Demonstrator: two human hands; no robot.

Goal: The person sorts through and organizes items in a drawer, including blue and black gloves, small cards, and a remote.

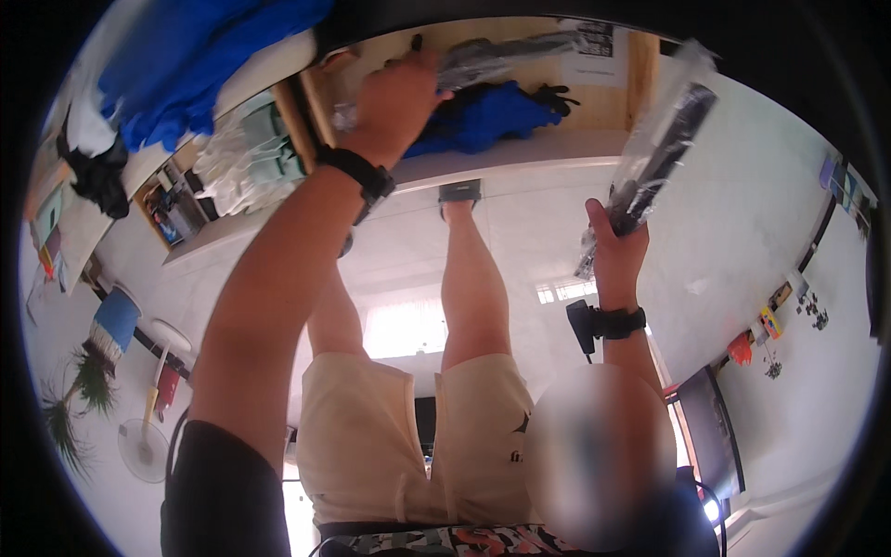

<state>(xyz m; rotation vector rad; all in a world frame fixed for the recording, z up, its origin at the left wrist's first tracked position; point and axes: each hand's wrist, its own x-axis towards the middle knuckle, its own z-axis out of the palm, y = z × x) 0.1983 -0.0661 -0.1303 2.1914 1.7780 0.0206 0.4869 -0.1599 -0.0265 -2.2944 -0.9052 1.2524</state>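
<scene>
My right hand (617, 255) is closed around the lower end of a long black stick-like item in clear plastic wrap (664, 153), held tilted up to the right. At the shelf, my left hand (397, 107) is closed on a second long dark item in clear plastic (506, 60), which sticks out to its right; crumpled plastic also shows on its left. The exact kind of both wrapped items cannot be made out. Beneath the left hand's item lies a bundle of blue cloth (492, 116) with black finger-like ends.
The open wooden shelf (557, 148) stands in front of my feet, a printed paper (594, 58) on its back. To the left are white cloth items (246, 153) and a large blue cloth (200, 70) on top. A white fan (144, 446) and a dark screen (710, 432) stand farther off.
</scene>
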